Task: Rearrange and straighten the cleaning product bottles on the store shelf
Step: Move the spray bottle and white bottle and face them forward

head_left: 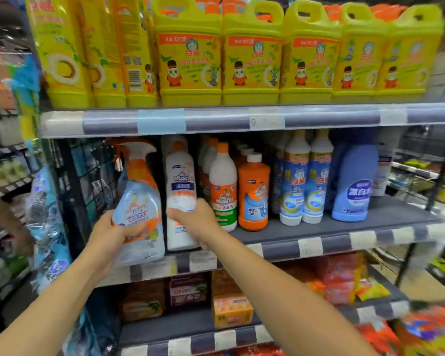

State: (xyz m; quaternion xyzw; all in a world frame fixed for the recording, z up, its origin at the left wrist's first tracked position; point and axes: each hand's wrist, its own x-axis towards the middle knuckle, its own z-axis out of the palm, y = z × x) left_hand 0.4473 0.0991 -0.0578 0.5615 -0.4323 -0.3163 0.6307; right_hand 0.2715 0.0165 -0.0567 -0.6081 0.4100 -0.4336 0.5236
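Note:
On the middle shelf (344, 240), my left hand (115, 233) grips the lower body of an orange-and-clear Mr Muscle spray bottle (139, 191) at the shelf's left end. My right hand (195, 219) is wrapped around a tall white Mr Muscle bottle (180, 176) standing right beside it. To the right stand a white bottle with an orange and green label (222, 186), an orange bottle with a white cap (253, 194), two white-and-blue bottles (305, 183) and a light blue bleach bottle (353, 186).
Large yellow detergent jugs (252, 55) fill the shelf above. Boxed soaps (231, 307) and red packets (342, 278) lie on the shelf below. A black wire grid (88, 176) closes the shelf's left side. Another person's arm (3, 214) shows at far left.

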